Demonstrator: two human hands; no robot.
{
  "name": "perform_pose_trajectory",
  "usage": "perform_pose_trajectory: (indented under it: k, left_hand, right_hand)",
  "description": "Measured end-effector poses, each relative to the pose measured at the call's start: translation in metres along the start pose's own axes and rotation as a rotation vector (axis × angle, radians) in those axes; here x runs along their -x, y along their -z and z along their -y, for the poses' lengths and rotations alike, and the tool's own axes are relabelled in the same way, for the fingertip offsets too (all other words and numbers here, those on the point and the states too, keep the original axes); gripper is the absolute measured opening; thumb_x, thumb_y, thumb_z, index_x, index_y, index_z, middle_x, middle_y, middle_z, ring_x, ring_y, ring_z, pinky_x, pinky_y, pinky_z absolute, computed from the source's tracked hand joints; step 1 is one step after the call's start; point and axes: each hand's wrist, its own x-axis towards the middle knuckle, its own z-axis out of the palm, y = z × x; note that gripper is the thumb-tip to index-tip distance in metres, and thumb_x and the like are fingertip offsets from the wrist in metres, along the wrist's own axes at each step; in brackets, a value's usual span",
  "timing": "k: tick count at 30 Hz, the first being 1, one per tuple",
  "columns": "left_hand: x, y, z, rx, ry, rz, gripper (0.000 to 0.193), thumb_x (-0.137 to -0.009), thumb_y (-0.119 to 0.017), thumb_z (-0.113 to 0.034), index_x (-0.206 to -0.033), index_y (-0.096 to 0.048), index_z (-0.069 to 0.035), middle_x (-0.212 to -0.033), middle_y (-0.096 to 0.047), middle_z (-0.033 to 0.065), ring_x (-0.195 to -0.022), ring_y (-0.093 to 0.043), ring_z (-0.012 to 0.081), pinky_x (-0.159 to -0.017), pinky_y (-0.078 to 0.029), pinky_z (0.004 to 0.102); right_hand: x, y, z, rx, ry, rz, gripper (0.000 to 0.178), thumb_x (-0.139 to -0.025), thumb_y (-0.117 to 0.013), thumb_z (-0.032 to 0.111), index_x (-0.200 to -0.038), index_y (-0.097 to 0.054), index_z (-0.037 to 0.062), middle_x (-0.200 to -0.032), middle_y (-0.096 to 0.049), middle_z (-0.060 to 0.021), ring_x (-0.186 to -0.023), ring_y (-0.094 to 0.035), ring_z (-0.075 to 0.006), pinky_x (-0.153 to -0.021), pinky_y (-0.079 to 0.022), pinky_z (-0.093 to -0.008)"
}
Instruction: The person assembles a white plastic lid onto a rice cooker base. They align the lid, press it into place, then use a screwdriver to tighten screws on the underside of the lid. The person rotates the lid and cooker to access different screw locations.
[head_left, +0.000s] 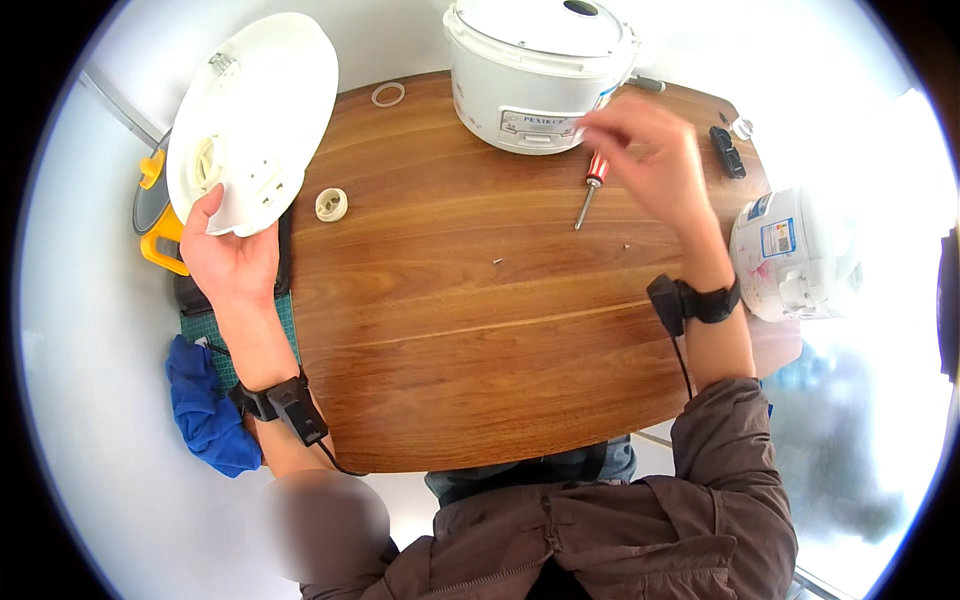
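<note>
My left hand (232, 255) grips the lower edge of a round white appliance lid (255, 115) and holds it up beyond the table's left edge, its underside toward me. My right hand (650, 160) is blurred above the table, just in front of a white rice cooker (535, 70), fingers loosely curled with nothing visible in them. A red-handled screwdriver (590, 188) lies on the wood just left of that hand. A small round white part (331, 204) sits near the lid.
The wooden table (480, 340) also bears a white ring (388, 95), two tiny screws (497, 262) and a black object (727, 152). A second white cooker (795, 255) stands at the right edge. A blue cloth (205, 410) and a yellow-handled tool (158, 215) lie left.
</note>
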Motion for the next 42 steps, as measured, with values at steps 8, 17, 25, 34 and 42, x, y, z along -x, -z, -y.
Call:
perform_pose_trajectory:
  k: [8, 17, 25, 34, 42]
  left_hand:
    - [0.000, -0.001, 0.000, 0.039, 0.029, -0.009, 0.061, -0.090, -0.053, 0.003, -0.149, -0.041, -0.002, -0.150, -0.047, 0.0180, -0.140, -0.045, 0.0373, -0.118, -0.038, 0.0568]
    - [-0.002, 0.007, 0.003, 0.066, 0.064, 0.068, 0.061, -0.090, -0.052, 0.003, -0.150, -0.040, -0.003, -0.151, -0.046, 0.0179, -0.140, -0.045, 0.0378, -0.118, -0.037, 0.0586]
    - [-0.004, 0.005, 0.002, 0.006, 0.024, 0.026, 0.060, -0.091, -0.051, 0.003, -0.149, -0.040, 0.000, -0.151, -0.045, 0.0196, -0.141, -0.042, 0.0397, -0.118, -0.036, 0.0583]
    - [-0.011, 0.014, 0.000, 0.012, 0.055, 0.067, 0.064, -0.088, -0.052, 0.004, -0.150, -0.038, -0.002, -0.152, -0.044, 0.0194, -0.142, -0.042, 0.0395, -0.117, -0.036, 0.0609]
    - [-0.004, 0.006, 0.002, 0.025, 0.044, 0.030, 0.063, -0.090, -0.051, 0.004, -0.151, -0.037, -0.001, -0.153, -0.043, 0.0196, -0.143, -0.041, 0.0390, -0.118, -0.036, 0.0590]
  right_hand:
    - [-0.043, 0.019, -0.014, 0.527, 0.348, -0.065, 0.039, -0.078, -0.084, 0.025, -0.113, -0.072, 0.0123, -0.116, -0.064, -0.0006, -0.110, -0.059, -0.0222, -0.097, -0.046, -0.0380]
    - [-0.057, -0.011, -0.025, 0.485, 0.345, -0.053, 0.034, -0.083, -0.080, 0.024, -0.114, -0.070, 0.0110, -0.110, -0.063, -0.0012, -0.104, -0.059, -0.0225, -0.095, -0.043, -0.0386]
    - [-0.072, -0.005, -0.021, 0.426, 0.264, 0.016, 0.021, -0.090, -0.074, 0.015, -0.107, -0.067, 0.0051, -0.102, -0.067, -0.0096, -0.099, -0.063, -0.0260, -0.087, -0.050, -0.0398]
    - [-0.097, 0.020, -0.033, 0.100, 0.137, -0.097, 0.014, -0.090, -0.073, 0.009, -0.098, -0.066, 0.0007, -0.088, -0.067, -0.0070, -0.084, -0.061, -0.0153, -0.079, -0.050, -0.0308]
    - [-0.087, 0.014, -0.040, 0.040, 0.058, -0.196, 0.014, -0.089, -0.074, 0.008, -0.100, -0.066, 0.0028, -0.090, -0.065, -0.0029, -0.087, -0.060, -0.0129, -0.078, -0.049, -0.0289]
